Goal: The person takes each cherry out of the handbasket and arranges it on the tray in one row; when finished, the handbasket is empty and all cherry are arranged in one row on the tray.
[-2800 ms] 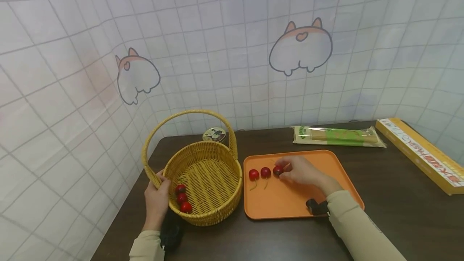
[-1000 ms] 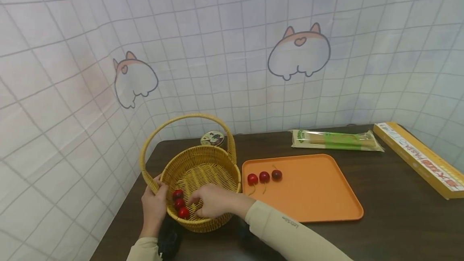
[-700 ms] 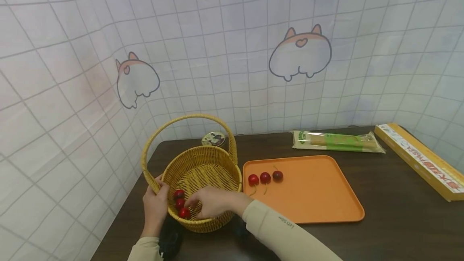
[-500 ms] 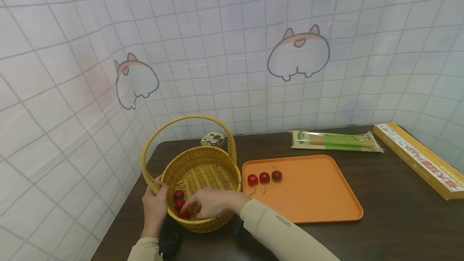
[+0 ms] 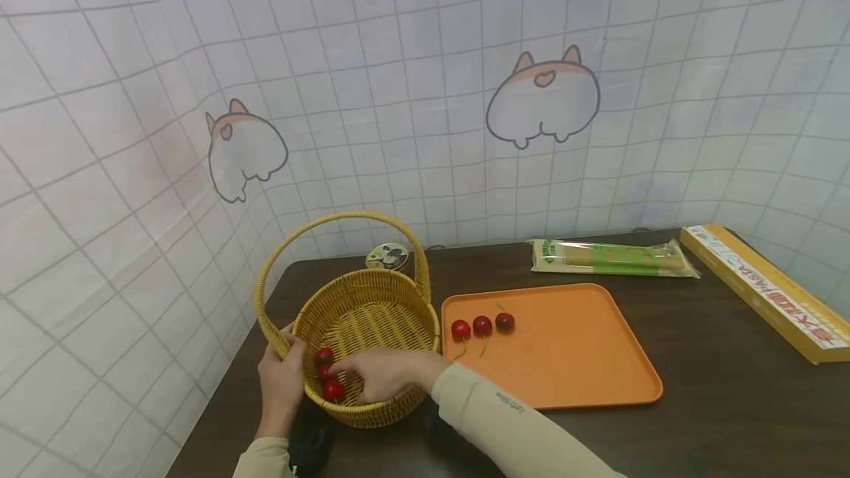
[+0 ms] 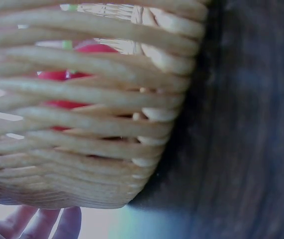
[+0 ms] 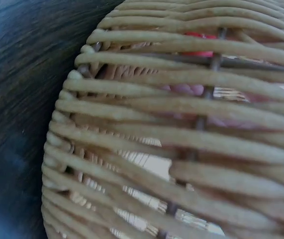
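My left hand (image 5: 282, 375) grips the yellow wicker basket (image 5: 425, 382) at its left rim, by the foot of the handle; in the left wrist view its fingers (image 6: 67, 224) show beyond the weave. Inside the basket, three cherries lie in a row along the left wall: a dark far cherry (image 5: 324, 356), a middle cherry (image 5: 323, 372) and a bright red near cherry (image 5: 333, 391). My right hand (image 5: 381, 373) reaches over the near right rim, its forefinger extended to the middle cherry, thumb lower and apart. The basket wall mostly hides this hand in the right wrist view.
An orange tray (image 5: 571, 352) right of the basket bears three more cherries (image 5: 482, 326) in a row. Behind it lies a clear-and-green noodle packet (image 5: 611, 257), with a long yellow pasta box (image 5: 764, 290) to the right. A round tin (image 5: 388, 256) stands behind the basket.
My right hand has left the third cherry on the tray and moved left into the basket. There its forefinger has passed from the near cherry to the middle one. My left hand keeps its hold.
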A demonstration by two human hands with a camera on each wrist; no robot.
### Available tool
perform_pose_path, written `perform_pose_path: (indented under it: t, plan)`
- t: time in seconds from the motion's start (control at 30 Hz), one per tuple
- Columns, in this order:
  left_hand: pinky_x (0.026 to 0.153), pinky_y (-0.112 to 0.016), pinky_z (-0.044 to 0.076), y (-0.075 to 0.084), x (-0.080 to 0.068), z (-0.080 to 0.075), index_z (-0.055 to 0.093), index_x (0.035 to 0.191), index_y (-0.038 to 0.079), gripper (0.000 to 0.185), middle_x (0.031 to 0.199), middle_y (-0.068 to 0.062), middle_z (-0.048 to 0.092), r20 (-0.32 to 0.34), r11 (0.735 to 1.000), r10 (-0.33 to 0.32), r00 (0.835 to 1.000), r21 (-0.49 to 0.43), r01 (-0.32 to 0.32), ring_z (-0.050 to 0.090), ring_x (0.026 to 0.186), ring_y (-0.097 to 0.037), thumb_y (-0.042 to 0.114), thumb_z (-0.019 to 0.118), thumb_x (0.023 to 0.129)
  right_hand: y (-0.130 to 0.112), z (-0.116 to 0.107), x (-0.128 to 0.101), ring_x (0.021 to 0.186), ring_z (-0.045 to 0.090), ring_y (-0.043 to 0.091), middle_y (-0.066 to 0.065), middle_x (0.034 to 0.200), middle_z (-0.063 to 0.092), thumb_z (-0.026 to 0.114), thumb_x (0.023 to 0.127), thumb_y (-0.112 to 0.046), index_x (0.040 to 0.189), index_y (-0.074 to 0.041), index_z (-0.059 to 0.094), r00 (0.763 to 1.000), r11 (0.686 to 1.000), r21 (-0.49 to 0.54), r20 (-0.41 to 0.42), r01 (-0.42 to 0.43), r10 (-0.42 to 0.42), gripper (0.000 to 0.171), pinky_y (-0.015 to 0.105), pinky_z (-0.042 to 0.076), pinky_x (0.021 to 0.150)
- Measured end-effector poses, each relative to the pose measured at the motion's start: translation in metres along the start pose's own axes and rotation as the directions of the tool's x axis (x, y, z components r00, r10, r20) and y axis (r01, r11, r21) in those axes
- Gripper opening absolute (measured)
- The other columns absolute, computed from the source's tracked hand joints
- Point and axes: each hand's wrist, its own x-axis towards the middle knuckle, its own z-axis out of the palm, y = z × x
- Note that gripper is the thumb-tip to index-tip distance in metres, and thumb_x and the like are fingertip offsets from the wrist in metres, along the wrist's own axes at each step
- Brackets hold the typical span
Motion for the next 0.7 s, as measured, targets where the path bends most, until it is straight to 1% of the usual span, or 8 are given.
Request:
perform_pose_path:
  t: [0.13, 0.2, 0.3, 0.37, 0.5, 0.7]
  plan:
    - [0.069, -0.011, 0.042, -0.0015, 0.0008, 0.0006, 0.059, 0.130, 0.002, 0.038, 0.123, -0.023, 0.062, -0.004, 1.000, -0.001, 1.000, 0.000, 0.001, 0.058, 0.102, -0.030, 0.021, 0.048, 0.099, 0.0003, 0.0034, 0.0052, 0.107, 0.056, 0.005, -0.003, 0.130, 0.061, 0.068, 0.083, -0.002, 0.139, -0.012, 0.055, 0.999, 0.999, -0.033, -0.013, 0.035, -0.035, 0.058, 0.018, 0.043, 0.090]
    - [0.068, -0.013, 0.044, -0.0022, 0.0013, 0.0011, 0.059, 0.131, 0.003, 0.039, 0.122, -0.023, 0.063, 0.003, 1.000, -0.002, 1.000, -0.002, 0.002, 0.059, 0.100, -0.031, 0.023, 0.048, 0.100, 0.0002, 0.0054, 0.0070, 0.108, 0.057, 0.005, -0.004, 0.126, 0.063, 0.070, 0.083, -0.005, 0.134, -0.012, 0.059, 0.998, 0.997, -0.049, -0.038, 0.052, -0.054, 0.053, 0.016, 0.043, 0.090]
    - [0.068, -0.013, 0.044, -0.0015, 0.0021, 0.0026, 0.060, 0.130, 0.003, 0.038, 0.123, -0.022, 0.062, 0.011, 1.000, 0.006, 1.000, -0.006, -0.006, 0.060, 0.100, -0.031, 0.024, 0.048, 0.100, -0.0006, 0.0067, 0.0068, 0.102, 0.060, 0.005, -0.004, 0.116, 0.067, 0.072, 0.085, -0.011, 0.127, -0.012, 0.064, 0.994, 0.996, -0.070, -0.086, 0.063, -0.069, 0.043, 0.015, 0.043, 0.085]
    - [0.068, -0.012, 0.043, -0.0007, 0.0031, 0.0029, 0.061, 0.128, 0.003, 0.036, 0.124, -0.021, 0.062, 0.009, 1.000, 0.015, 1.000, -0.007, -0.015, 0.059, 0.101, -0.030, 0.023, 0.049, 0.100, -0.0017, 0.0063, 0.0059, 0.098, 0.061, 0.005, -0.004, 0.110, 0.068, 0.073, 0.086, -0.014, 0.124, -0.013, 0.067, 0.992, 0.996, -0.073, -0.110, 0.056, -0.064, 0.038, 0.014, 0.044, 0.082]
    - [0.070, -0.010, 0.041, -0.0001, 0.0041, 0.0026, 0.063, 0.122, 0.001, 0.034, 0.127, -0.019, 0.062, -0.002, 1.000, 0.020, 1.000, 0.003, -0.020, 0.058, 0.104, -0.027, 0.022, 0.049, 0.099, -0.0044, 0.0053, 0.0047, 0.095, 0.060, 0.004, -0.005, 0.106, 0.068, 0.073, 0.086, -0.015, 0.118, -0.013, 0.069, 0.991, 0.998, -0.050, -0.129, 0.036, -0.042, 0.032, 0.015, 0.045, 0.082]
    - [0.067, -0.019, 0.045, -0.0030, 0.0018, 0.0012, 0.062, 0.127, 0.005, 0.039, 0.115, -0.020, 0.066, -0.016, 0.999, 0.014, 1.000, 0.029, -0.013, 0.058, 0.090, -0.027, 0.029, 0.048, 0.101, -0.0055, 0.0075, 0.0064, 0.093, 0.059, 0.000, -0.009, 0.102, 0.068, 0.074, 0.085, -0.016, 0.110, -0.015, 0.071, 0.990, 0.998, -0.055, -0.137, 0.027, -0.034, 0.025, 0.014, 0.044, 0.083]
